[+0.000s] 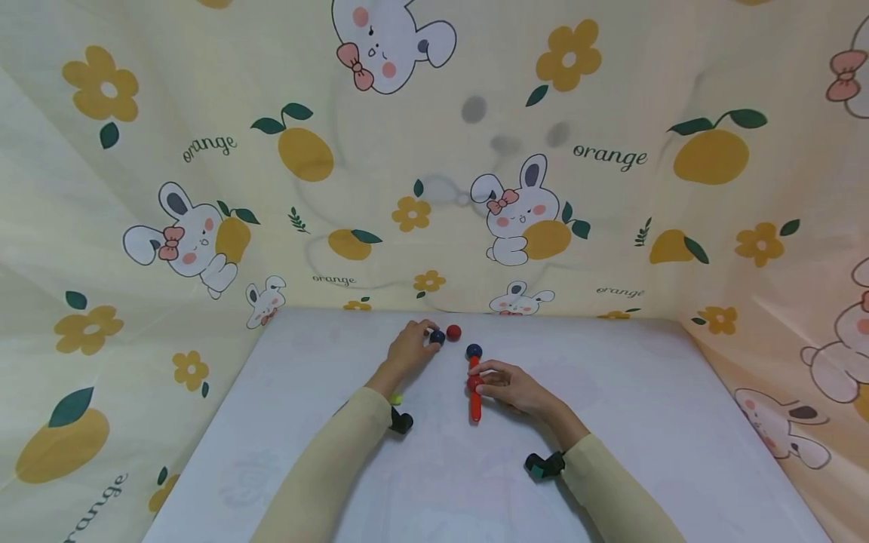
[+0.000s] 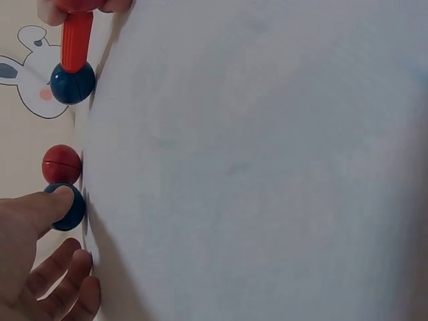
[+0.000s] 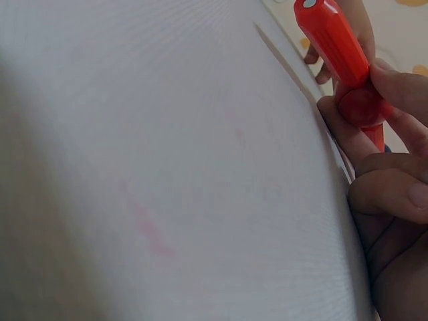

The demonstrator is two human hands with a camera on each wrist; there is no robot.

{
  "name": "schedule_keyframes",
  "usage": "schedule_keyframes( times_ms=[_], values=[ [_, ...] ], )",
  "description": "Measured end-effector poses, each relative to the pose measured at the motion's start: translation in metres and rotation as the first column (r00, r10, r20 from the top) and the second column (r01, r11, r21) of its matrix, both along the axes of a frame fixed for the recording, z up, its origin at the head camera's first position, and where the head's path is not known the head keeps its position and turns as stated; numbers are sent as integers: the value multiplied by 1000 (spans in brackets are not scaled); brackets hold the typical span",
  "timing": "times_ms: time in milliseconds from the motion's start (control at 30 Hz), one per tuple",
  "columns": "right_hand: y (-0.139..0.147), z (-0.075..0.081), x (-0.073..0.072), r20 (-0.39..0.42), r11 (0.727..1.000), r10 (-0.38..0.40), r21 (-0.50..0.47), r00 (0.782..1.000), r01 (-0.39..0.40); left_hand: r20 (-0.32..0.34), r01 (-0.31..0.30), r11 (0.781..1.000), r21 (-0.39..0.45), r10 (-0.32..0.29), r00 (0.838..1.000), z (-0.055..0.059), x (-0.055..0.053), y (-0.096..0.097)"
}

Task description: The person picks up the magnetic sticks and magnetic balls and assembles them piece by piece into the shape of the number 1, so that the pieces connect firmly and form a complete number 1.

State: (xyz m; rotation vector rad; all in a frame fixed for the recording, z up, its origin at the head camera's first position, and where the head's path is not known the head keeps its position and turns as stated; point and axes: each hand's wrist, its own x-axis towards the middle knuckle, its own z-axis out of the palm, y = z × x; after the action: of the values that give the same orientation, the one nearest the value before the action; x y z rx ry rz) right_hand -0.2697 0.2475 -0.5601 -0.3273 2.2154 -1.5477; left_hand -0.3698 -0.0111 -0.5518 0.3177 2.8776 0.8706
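At the far side of the table, my left hand (image 1: 409,348) holds a dark blue ball (image 1: 437,338) between thumb and fingers. A loose red ball (image 1: 454,332) sits right beside it; in the left wrist view this red ball (image 2: 61,164) overlaps the blue ball's edge. My right hand (image 1: 514,387) pinches a red ball (image 1: 474,385) in the middle of a straight chain. From that ball one red rod (image 1: 476,409) points toward me, its light tip (image 3: 309,3) showing in the right wrist view. Another red rod (image 2: 76,41) runs away to a second blue ball (image 1: 474,351).
The white tabletop (image 1: 434,483) lies under both arms. Behind it hangs a cream cloth (image 1: 380,151) printed with rabbits and oranges, close past the balls. Dark wrist cameras stick out at the left wrist (image 1: 402,422) and right wrist (image 1: 543,466).
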Motion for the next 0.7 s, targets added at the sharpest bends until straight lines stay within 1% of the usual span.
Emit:
schedule_keyframes(
  times_ms=[167, 300, 433, 533, 700],
  values=[
    [-1, 2, 1, 2, 1000, -1, 4, 1000, 1, 7, -16, 1000, 26, 16, 1000, 0, 3, -2],
    [-1, 2, 1, 0, 1000, -8, 12, 1000, 8, 23, -37, 997, 61, 36, 999, 0, 7, -1],
    [-2, 2, 1, 8, 1000, -9, 19, 1000, 9, 25, -36, 995, 95, 34, 999, 1, 12, 0],
    [-2, 3, 2, 4, 1000, -5, 20, 1000, 5, 20, -34, 993, 116, 32, 999, 3, 16, 0],
    [-1, 4, 2, -9, 1000, 1, 20, 1000, -1, -3, -19, 987, 157, 19, 1000, 11, 25, 1]
  ],
)
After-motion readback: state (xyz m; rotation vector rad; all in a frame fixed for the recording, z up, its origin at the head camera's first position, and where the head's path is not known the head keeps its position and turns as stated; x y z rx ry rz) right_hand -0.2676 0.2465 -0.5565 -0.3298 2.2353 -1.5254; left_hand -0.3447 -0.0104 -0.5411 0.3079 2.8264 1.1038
